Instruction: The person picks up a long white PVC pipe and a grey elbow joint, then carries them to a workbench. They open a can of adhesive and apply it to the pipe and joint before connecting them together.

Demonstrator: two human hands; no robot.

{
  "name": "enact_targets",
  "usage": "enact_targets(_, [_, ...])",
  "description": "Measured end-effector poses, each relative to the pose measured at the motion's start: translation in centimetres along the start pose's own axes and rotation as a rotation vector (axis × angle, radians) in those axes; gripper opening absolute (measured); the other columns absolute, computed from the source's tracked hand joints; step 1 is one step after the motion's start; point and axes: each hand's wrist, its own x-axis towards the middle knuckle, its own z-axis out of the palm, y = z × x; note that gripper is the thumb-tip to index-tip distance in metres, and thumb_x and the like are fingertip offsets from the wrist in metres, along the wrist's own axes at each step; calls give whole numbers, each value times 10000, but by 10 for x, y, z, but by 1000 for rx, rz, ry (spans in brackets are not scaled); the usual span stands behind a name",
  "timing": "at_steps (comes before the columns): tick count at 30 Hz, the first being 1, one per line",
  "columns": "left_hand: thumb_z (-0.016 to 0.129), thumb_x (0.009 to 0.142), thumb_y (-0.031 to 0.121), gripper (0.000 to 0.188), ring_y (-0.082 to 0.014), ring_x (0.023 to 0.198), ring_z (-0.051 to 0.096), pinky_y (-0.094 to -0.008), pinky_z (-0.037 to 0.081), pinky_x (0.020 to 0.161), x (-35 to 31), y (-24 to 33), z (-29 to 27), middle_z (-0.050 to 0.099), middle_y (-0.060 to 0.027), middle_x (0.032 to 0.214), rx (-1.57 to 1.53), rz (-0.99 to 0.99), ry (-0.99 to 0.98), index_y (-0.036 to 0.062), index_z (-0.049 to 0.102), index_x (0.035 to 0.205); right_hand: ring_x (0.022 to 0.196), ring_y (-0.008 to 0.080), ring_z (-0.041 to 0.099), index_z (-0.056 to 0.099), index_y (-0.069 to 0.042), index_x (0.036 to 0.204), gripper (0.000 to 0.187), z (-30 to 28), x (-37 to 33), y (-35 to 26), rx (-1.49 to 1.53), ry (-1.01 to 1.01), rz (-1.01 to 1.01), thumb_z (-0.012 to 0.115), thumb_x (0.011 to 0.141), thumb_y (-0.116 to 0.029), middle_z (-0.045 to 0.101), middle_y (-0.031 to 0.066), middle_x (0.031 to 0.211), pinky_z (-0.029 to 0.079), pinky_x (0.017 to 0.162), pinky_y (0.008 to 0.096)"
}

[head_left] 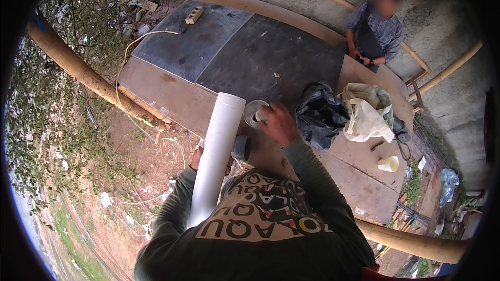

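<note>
A long white plastic pipe (219,140) leans up from my lap, its upper end at the edge of the table. My left hand (196,158) is closed round the pipe's lower half, with fingers showing on both sides. Over a clear round container (253,109) on the table, my right hand (281,124) pinches a small whitish piece (259,116). Something dark sits inside the container. What exactly the pinched piece is cannot be made out. A grey cylindrical piece (241,147) stands beside the pipe, partly hidden by it.
Dark sheets (265,52) cover much of the wooden table (166,88). Right of my hand lie a black plastic bag (320,117), a cream sack (364,112) and a pale cup (388,164). A power strip (194,15) trails a cable. Across the table is another person (375,26).
</note>
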Motion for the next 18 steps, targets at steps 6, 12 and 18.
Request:
enact_targets(6, [635,730,811,1033,-356,793,655,-424,560,656,-44,10,-10,611,-245,969,-3,-44,-14,-19,479,1325,946,296,606,656,-47,945,377,45,0,-1,-37,-75,-3,828,651,-206,604,118,985,530,796,413])
enact_targets(12, [647,742,794,1008,-329,778,634,-428,548,693,-84,13,-18,612,-237,934,6,-98,22,-26,496,1307,939,266,577,642,-37,1088,592,29,-1,-28,-86,-51,-73,858,620,-327,584,98,984,499,810,397])
enact_targets(18, [682,731,769,1001,-317,820,637,-425,542,708,-106,21,-21,618,-218,968,33,-105,63,-38,500,1295,1037,339,544,542,-43,1330,613,58,-43,-120,-361,-369,-237,672,829,-371,563,167,1116,422,942,491])
